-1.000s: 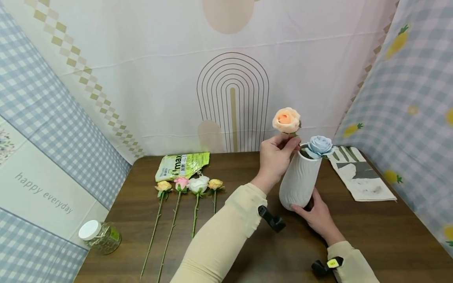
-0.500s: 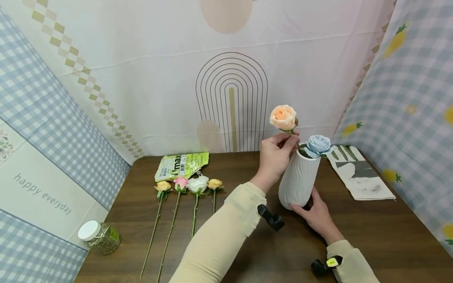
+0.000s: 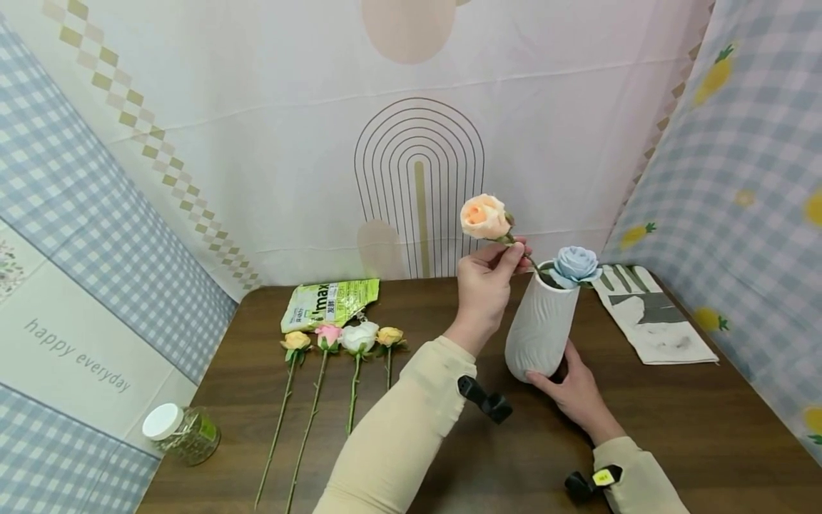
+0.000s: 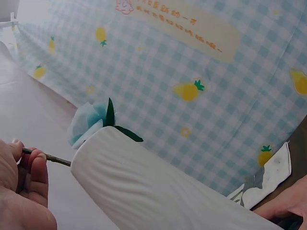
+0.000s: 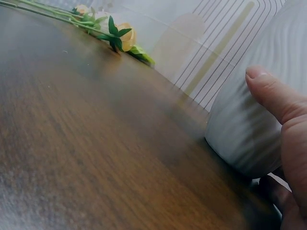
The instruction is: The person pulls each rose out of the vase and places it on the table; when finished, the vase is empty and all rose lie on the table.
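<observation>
A peach rose (image 3: 486, 217) leans left over the white ribbed vase (image 3: 542, 328). My left hand (image 3: 486, 289) pinches its stem (image 4: 58, 160) just below the bloom, and the stem's lower end runs into the vase mouth. A light blue rose (image 3: 576, 265) stands in the same vase, its head resting at the right of the rim. Low down, my right hand (image 3: 578, 392) grips the vase near its base, thumb on the front. In the right wrist view the vase base (image 5: 244, 148) is tilted against the table.
On the table's left lie a yellow rose (image 3: 296, 340), a pink rose (image 3: 329, 334), a white rose (image 3: 360, 335) and another yellow rose (image 3: 389, 335). Behind them is a green packet (image 3: 330, 301). A lidded jar (image 3: 183, 432) stands far left; a folded cloth (image 3: 658, 318) lies right.
My left hand has moved a little left and tipped the peach rose further left, away from the blue one. My right hand and the vase have stayed nearly still.
</observation>
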`<action>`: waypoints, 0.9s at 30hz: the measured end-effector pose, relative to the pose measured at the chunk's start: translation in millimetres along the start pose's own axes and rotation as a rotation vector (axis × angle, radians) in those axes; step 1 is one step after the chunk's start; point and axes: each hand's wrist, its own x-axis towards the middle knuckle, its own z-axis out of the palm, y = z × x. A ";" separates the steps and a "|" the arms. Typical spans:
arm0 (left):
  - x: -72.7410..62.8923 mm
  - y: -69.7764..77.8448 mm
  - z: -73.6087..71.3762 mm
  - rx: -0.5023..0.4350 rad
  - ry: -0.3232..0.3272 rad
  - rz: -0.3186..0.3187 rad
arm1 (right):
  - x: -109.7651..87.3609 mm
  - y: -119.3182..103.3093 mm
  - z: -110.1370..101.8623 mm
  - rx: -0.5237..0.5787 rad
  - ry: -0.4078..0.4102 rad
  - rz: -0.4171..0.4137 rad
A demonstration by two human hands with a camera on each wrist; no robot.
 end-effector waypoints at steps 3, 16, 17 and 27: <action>3.3 3.6 -0.5 -0.022 -0.005 0.019 | 0.0 -0.3 -0.1 0.000 0.001 -0.003; 24.0 34.1 -21.0 -0.169 0.067 0.081 | -0.1 -1.5 0.1 -0.003 0.009 -0.016; 26.1 38.1 -24.6 -0.194 0.083 0.079 | 0.0 -1.5 0.2 -0.006 0.009 -0.015; 29.3 67.2 -100.3 -0.384 0.263 0.036 | -1.0 0.5 -1.7 -0.027 0.000 0.002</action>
